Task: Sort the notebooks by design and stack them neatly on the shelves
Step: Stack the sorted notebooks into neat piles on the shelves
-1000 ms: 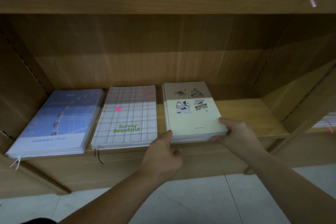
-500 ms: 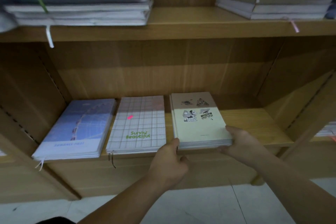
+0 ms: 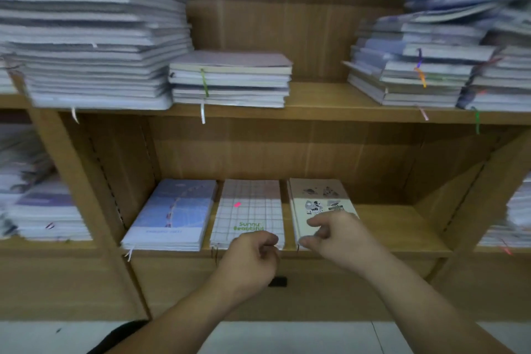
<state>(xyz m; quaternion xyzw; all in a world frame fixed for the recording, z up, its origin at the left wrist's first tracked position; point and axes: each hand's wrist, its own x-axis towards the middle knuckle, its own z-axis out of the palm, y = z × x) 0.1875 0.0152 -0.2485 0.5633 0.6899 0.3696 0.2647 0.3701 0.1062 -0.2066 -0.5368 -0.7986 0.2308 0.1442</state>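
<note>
Left hand point(image 3: 253, 256) curled and right hand point(image 3: 336, 236) relaxed hover before 3 notebook stacks point(image 3: 250, 210) on the lower shelf point(image 3: 402, 227).

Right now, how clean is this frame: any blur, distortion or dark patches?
Head view: motion blur smears the left stack and right stack on the upper shelf; the checked notebook reads clearly; the wide lens slants the uprights; light dim, darkest under that upper shelf.

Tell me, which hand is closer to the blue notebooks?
Left. The left hand is in front of the checked stack, which lies next to the blue notebooks. The right hand is farther off, over the cream stack.
</note>
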